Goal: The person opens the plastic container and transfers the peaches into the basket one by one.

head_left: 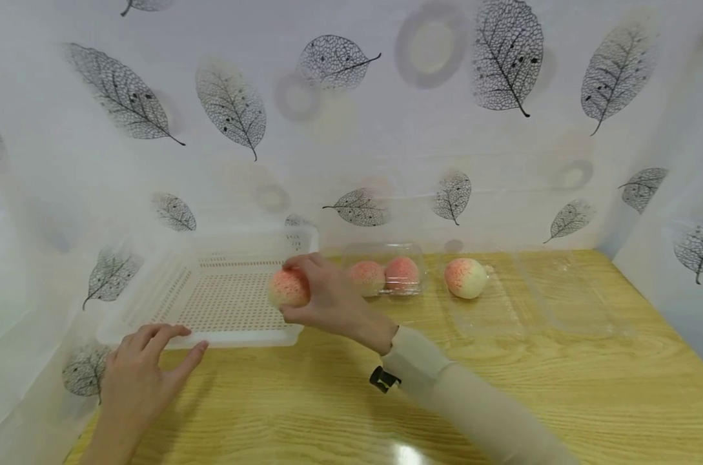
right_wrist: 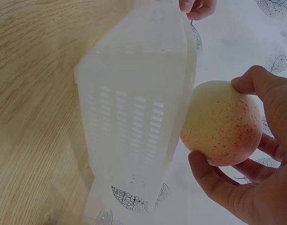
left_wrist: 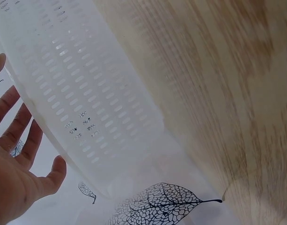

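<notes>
A peach (right_wrist: 223, 124), pale yellow with red speckles, is gripped in my right hand (head_left: 330, 297) between thumb and fingers. In the head view it overlaps the right rim of a white perforated plastic basket (head_left: 200, 339). My left hand (head_left: 139, 371) is at the basket's near left rim, its fingers relaxed and spread; the left wrist view shows the thumb and fingers (left_wrist: 28, 140) along the rim with nothing held. Right of the basket, a clear plastic box (head_left: 409, 248) contains two peaches (head_left: 402, 276). Another peach (head_left: 466, 279) sits farther right by a second clear container (head_left: 485, 316).
One more clear plastic tray (head_left: 578, 290) lies at the right of the wooden table (head_left: 618, 400). A white curtain (head_left: 351, 148) printed with leaves hangs behind the table and along its sides.
</notes>
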`<state>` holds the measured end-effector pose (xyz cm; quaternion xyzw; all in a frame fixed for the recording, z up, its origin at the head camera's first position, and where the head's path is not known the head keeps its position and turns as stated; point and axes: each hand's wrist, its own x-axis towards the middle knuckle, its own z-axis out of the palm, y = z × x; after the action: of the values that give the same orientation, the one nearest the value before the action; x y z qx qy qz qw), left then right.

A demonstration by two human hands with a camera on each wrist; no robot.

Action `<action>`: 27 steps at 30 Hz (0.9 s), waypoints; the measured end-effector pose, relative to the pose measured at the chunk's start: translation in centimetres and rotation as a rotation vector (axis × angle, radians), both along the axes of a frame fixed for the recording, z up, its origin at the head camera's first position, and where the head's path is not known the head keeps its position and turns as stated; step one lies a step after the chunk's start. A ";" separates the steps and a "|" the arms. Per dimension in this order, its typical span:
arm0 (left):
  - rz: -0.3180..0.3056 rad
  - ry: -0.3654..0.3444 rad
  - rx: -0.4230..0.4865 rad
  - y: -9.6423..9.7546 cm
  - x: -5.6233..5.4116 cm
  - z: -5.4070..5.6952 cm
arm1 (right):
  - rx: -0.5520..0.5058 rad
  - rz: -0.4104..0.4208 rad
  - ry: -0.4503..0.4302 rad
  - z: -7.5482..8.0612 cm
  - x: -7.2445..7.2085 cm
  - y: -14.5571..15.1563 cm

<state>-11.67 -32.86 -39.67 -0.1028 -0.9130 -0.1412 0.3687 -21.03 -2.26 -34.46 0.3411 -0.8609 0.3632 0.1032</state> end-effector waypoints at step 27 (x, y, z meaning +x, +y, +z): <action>0.023 -0.031 0.035 0.3 0.1 -0.2 | 0.214 0.105 -0.096 0.1 -1.4 -3.6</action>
<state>-11.60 -32.57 -39.86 -0.0837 -0.9170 -0.1546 0.3580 -22.47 -5.87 -34.36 0.3772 -0.8796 0.2899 0.0058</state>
